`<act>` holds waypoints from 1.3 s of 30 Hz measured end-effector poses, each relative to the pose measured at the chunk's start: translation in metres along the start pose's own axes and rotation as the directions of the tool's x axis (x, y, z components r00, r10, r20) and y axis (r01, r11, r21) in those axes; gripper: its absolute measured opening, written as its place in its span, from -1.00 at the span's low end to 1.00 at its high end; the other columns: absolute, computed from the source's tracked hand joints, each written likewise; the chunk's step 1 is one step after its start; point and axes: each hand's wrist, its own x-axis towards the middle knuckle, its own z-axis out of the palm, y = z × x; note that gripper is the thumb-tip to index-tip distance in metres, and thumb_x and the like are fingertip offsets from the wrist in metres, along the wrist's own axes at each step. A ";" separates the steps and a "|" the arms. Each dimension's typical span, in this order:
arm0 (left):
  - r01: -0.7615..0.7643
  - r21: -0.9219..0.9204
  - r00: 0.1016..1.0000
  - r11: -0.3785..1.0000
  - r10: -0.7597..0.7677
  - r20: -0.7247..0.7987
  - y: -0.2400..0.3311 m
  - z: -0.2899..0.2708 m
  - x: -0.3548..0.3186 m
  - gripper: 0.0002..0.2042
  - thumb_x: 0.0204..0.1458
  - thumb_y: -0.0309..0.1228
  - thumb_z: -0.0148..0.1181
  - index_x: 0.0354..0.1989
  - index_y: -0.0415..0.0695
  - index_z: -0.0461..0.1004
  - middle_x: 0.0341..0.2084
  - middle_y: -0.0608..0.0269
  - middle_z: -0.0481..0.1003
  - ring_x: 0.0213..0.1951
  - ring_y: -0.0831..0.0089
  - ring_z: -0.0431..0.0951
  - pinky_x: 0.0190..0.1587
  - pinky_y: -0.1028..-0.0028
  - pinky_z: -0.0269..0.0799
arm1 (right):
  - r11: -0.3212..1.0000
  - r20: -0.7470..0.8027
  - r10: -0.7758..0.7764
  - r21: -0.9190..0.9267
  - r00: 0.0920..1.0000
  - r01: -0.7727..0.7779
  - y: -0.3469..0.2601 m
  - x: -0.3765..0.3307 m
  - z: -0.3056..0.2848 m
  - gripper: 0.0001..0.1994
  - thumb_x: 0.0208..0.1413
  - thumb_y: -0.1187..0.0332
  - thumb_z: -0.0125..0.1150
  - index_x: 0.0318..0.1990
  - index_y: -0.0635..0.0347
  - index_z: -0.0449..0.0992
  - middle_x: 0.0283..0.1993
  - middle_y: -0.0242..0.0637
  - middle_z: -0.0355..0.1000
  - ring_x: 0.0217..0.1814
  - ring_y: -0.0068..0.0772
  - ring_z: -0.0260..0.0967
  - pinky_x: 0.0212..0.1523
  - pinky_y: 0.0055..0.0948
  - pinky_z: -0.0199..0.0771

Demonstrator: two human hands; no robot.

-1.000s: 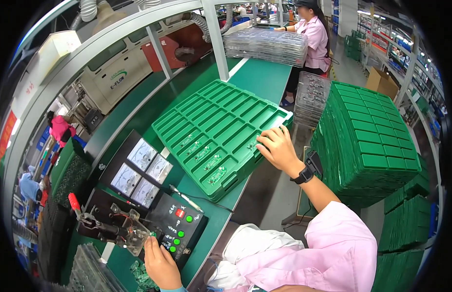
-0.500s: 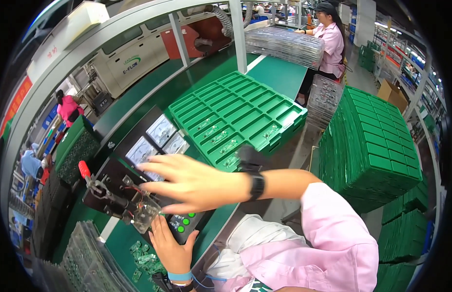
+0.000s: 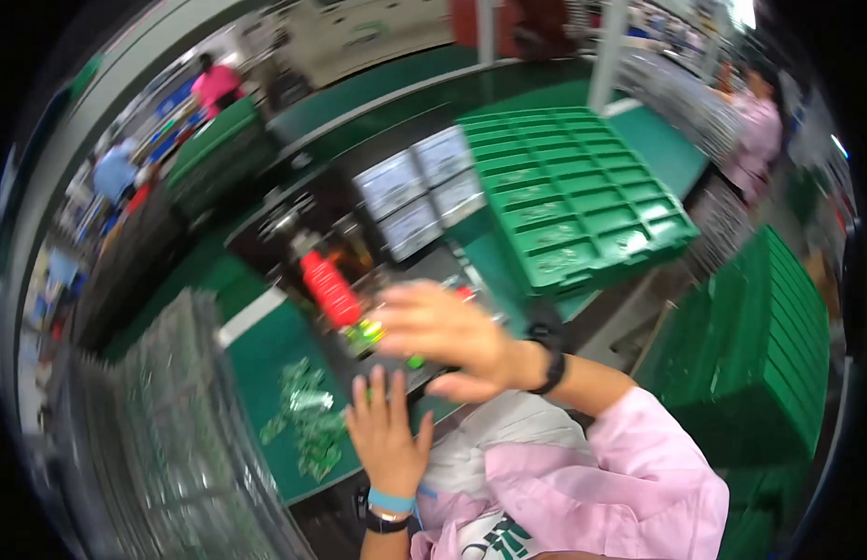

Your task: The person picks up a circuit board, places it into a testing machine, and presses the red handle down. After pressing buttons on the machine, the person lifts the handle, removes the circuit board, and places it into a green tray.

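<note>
The right hand (image 3: 447, 336) lay spread, fingers apart and clamped on nothing, over the dark test fixture (image 3: 359, 271) at the near edge of the green tabletop (image 3: 265, 359). Just left of it stood the fixture's red lever handle (image 3: 329, 287), tilted, with small green lights beside it. The left hand (image 3: 389, 439) rested flat below, fingers apart and gripping nothing, its fingertips near a loose heap of small green circuit boards (image 3: 307, 420). Behind the fixture sat pale square meter faces (image 3: 424, 187). A green compartment tray (image 3: 573, 201) lay to the right on the tabletop, and a tall stack of green trays (image 3: 769, 355) stood further right. The picture was blurred.
</note>
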 end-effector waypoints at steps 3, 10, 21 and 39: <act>0.025 0.016 0.999 1.000 -0.024 -0.033 -0.002 0.012 -0.008 -0.33 -0.04 -0.16 0.30 0.27 -0.09 0.27 0.29 0.06 0.20 0.33 -0.10 0.11 0.27 -0.07 0.03 | 0.927 0.054 0.207 -0.329 0.977 -0.178 -0.011 -0.028 -0.016 -0.46 0.09 0.22 0.19 0.21 0.29 0.35 0.29 0.01 0.29 0.37 0.14 0.15 0.30 0.07 0.13; 0.024 0.063 0.964 0.998 -0.006 -0.265 0.000 0.038 -0.015 -0.39 -0.04 -0.15 0.31 0.22 0.01 0.33 0.29 0.09 0.20 0.34 -0.03 0.09 0.25 -0.07 0.10 | 0.809 0.021 -0.008 -0.588 1.000 0.019 -0.019 -0.090 0.013 -0.46 0.01 0.24 0.26 0.19 0.12 0.41 0.31 -0.15 0.29 0.36 -0.05 0.19 0.33 0.00 0.10; 0.028 0.077 0.800 0.997 0.024 -0.600 -0.008 0.050 -0.019 -0.45 -0.07 -0.15 0.30 0.17 0.09 0.40 0.16 0.08 0.33 0.27 -0.03 0.21 0.23 -0.09 0.12 | 0.790 0.142 0.321 -0.585 0.936 -0.182 -0.023 -0.087 0.025 -0.52 -0.06 0.22 0.32 0.09 0.04 0.51 0.15 -0.35 0.44 0.22 -0.22 0.31 0.24 -0.11 0.15; 0.111 -0.025 0.918 0.994 -0.112 -0.382 0.002 0.036 -0.014 -0.51 -0.08 -0.07 0.28 0.08 0.10 0.51 0.13 0.23 0.35 0.23 0.04 0.27 0.20 -0.05 0.16 | 0.926 0.195 0.202 -0.357 0.960 -0.122 0.003 0.033 0.038 -0.45 -0.02 0.23 0.30 0.20 0.02 0.39 -0.22 -0.27 0.54 -0.24 -0.32 0.53 -0.38 -0.37 0.51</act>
